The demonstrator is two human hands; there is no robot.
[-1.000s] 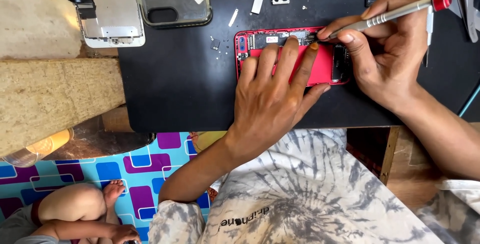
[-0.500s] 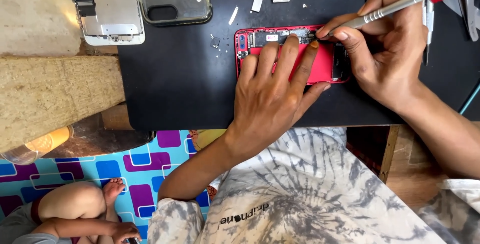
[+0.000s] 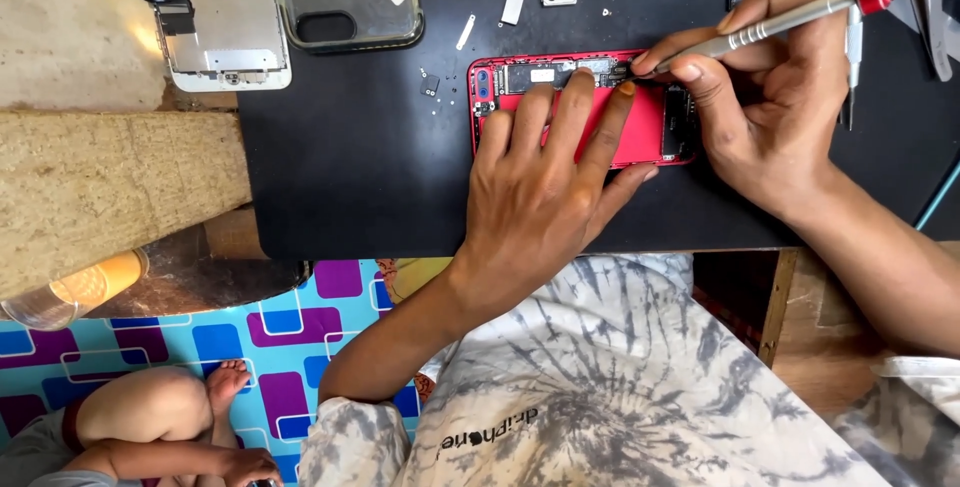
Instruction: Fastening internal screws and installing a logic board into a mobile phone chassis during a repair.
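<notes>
Red phone, already opened, lies pinned under my flat, ungrasping left hand. My right hand grasps the screwdriver, tip on the board; screen off, innards remain.

A matt black mat bears the glossy red phone shell; the screwdriver is knurled metal.

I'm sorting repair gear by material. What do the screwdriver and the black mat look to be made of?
The screwdriver in the right hand looks like brushed metal, silver-grey with a ridged shaft; its red end cap may be plastic or painted metal. The black mat looks like matte rubber or silicone, dull, without glare.
</notes>
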